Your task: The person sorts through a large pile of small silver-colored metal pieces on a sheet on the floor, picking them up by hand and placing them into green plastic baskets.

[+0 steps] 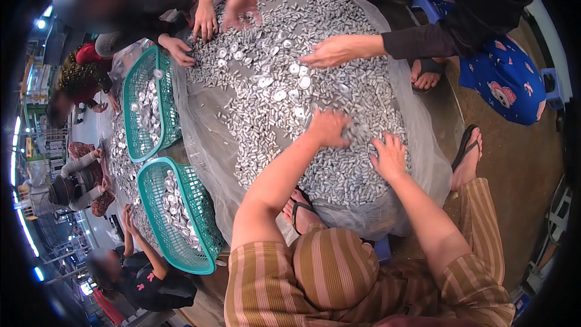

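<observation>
A broad pile of small grey metal slugs (345,184) lies on a clear plastic sheet (209,139). Among them, mostly around the middle, are several round silver cup-like metal pieces (279,95). My left hand (330,127) is at the pile's middle, its fingers smeared by motion, so whether they hold anything is hidden. To its right, my right hand (390,156) rests on the slugs with fingers spread and nothing seen in them. Between my hands some slugs look blurred.
Two green plastic baskets (209,230) with round metal pieces stand left of the sheet. Across the pile, co-workers' hands (345,49) reach in from the right and the far side. More people and another heap (124,169) are at the left. My sandalled foot (466,154) is beside the sheet.
</observation>
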`<state>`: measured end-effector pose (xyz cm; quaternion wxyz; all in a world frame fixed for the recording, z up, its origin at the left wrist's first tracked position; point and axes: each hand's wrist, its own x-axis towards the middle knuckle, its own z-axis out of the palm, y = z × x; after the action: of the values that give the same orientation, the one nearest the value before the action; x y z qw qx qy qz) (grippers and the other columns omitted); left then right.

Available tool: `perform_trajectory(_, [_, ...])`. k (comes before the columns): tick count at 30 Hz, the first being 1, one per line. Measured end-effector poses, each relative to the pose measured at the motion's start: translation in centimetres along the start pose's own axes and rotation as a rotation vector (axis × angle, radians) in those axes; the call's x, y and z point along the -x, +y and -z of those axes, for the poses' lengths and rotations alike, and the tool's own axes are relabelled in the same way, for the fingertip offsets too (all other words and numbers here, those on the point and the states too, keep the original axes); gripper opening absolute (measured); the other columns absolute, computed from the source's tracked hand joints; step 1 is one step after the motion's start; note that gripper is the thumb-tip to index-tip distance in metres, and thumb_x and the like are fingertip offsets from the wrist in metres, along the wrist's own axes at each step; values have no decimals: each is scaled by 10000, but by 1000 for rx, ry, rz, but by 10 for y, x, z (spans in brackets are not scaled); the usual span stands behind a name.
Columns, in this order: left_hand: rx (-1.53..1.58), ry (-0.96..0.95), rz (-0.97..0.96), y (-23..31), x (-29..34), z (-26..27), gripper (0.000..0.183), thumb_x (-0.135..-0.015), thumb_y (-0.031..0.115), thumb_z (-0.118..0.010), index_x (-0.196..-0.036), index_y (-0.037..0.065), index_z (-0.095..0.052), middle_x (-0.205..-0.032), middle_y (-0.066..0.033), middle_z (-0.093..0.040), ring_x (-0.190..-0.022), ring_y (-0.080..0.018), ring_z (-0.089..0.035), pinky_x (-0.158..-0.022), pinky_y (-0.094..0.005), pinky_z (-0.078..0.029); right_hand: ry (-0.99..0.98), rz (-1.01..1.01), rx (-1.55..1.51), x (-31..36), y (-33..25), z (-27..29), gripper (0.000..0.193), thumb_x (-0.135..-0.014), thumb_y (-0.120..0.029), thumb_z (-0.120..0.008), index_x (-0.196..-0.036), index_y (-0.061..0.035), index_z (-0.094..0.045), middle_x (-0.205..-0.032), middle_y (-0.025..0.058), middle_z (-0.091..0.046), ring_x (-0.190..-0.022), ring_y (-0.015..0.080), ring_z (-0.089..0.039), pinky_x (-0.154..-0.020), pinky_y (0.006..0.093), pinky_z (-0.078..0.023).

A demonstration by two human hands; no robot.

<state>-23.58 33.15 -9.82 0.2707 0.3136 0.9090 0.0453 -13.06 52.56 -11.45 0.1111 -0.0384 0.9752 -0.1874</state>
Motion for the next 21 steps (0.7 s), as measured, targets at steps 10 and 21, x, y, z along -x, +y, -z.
perform_trajectory(10, [133,323,389,-93,-8,45,578,-670,370,-676,-1181,177,-488,-1175,-119,-505,-1094,-278,-467,-886,-469,-372,-39,-7,15,4,-2,1,445,-612,-155,-677,-1026,-170,-516,-1201,98,-382,-1157,281,-319,-885,451,-313])
perform_trajectory(21, [-6,70,178,8,52,-19,494,-727,422,-578,-1141,168,-487,-1139,-100,-506,-1040,-300,-469,-884,-587,-295,103,-26,-127,-6,-26,13,420,-609,-177,-704,-994,-115,-549,-1046,97,-456,-1000,270,-415,-828,393,-335])
